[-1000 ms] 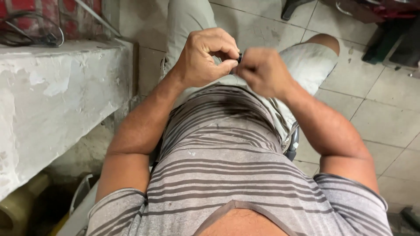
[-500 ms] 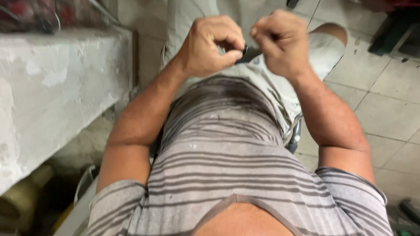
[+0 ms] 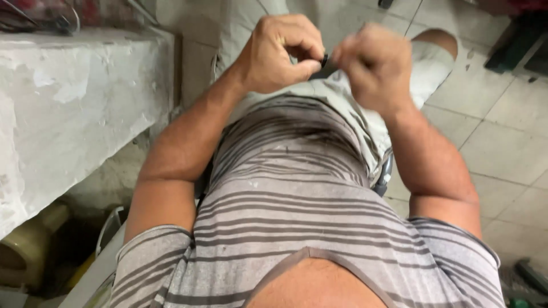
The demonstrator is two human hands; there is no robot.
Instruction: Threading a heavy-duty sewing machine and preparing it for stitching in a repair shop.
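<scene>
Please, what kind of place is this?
Probably a small workshop or back room. A rough whitewashed ledge has tangled wires on top, and the tile floor is worn. Both hands pinch a small dark part.

Small dark part point(image 3: 324, 59) pinched between left hand point(image 3: 279, 54) and right hand point(image 3: 374, 65): mostly hidden by fingertips, kind cannot be told. Right hand motion-blurred. Tangled wires point(image 3: 40, 17) at far left cut by top edge. Dark gear point(image 3: 522, 43) at far right cropped, unclear.
</scene>
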